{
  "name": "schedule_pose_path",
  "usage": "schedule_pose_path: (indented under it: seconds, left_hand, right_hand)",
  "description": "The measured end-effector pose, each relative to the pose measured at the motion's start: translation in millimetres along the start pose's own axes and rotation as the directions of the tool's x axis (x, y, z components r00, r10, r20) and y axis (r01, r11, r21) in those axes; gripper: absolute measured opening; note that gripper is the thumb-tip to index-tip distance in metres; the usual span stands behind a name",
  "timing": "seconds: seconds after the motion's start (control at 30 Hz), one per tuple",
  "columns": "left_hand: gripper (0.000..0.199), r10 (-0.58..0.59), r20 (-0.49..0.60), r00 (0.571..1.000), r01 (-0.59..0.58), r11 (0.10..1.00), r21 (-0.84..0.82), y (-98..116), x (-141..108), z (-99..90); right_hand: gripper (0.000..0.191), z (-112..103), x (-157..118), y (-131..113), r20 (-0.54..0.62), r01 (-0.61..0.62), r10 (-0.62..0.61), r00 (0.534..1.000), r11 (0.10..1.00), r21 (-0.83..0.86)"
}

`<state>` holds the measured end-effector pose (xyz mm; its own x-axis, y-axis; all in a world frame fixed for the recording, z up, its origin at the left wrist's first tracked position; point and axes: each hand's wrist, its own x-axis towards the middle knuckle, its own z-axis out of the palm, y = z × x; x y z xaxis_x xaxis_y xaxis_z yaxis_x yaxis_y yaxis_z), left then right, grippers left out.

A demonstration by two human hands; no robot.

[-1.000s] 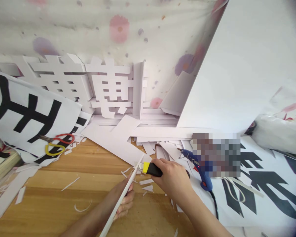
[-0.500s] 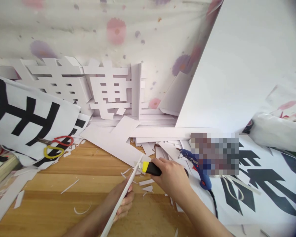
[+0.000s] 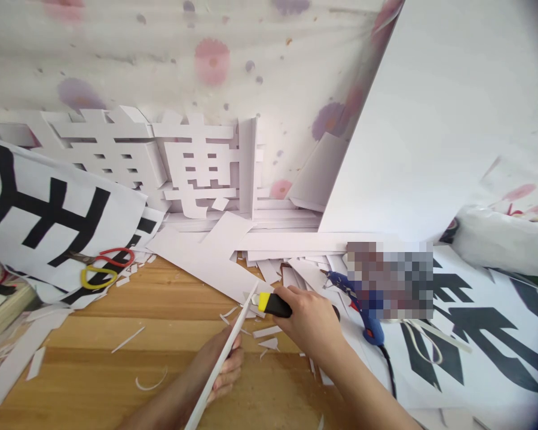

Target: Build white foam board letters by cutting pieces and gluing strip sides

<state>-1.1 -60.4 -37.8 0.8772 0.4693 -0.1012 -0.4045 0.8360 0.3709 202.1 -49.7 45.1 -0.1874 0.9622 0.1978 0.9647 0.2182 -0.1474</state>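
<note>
My right hand (image 3: 311, 322) grips a yellow and black utility knife (image 3: 271, 304), its tip at the far end of a thin white foam board strip (image 3: 222, 360). The strip stands on edge and runs from the knife down toward me. My left hand (image 3: 222, 365) holds the strip from the left side, fingers wrapped around it, just above the wooden floor (image 3: 130, 322). Small white offcuts (image 3: 265, 332) lie around the knife.
A blue glue gun (image 3: 363, 313) with its cord lies right of my right hand. Scissors with red and yellow handles (image 3: 102, 268) rest on printed paper (image 3: 49, 215) at left. Cut-out white characters (image 3: 197, 167) and a big white board (image 3: 430, 119) lean at the back.
Nothing has visibly moved apart from a slight shift of the camera; both hands stay on the strip and the knife.
</note>
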Motion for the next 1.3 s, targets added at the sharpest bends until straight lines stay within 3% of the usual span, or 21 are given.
schedule_pose_path:
  seconds: [0.27,0.63,0.93,1.3]
  left_hand:
    - [0.038,0.017,0.102,0.995,-0.015,1.000,-0.024,0.9,1.5,1.4]
    - [0.032,0.011,-0.007,1.000,-0.011,1.000,0.008,-1.7,-1.2,-4.1]
    - [0.034,-0.008,0.016,1.000,0.007,0.999,0.040,-12.0,-8.5,-25.1]
    - [0.030,-0.113,0.046,0.993,0.107,0.988,0.113,-9.8,-5.2,-33.5]
  right_hand:
    - [0.021,-4.9,1.7,-1.5,0.047,-0.013,0.012,0.999,0.999,0.032]
    - [0.017,-1.7,3.0,-1.3,0.056,-0.001,0.000,0.998,1.000,0.012]
    - [0.011,6.0,2.5,-8.4,0.060,0.021,-0.023,0.998,0.999,0.029]
    - [0.012,6.7,3.9,-10.8,0.077,0.011,-0.014,0.997,0.999,0.033]
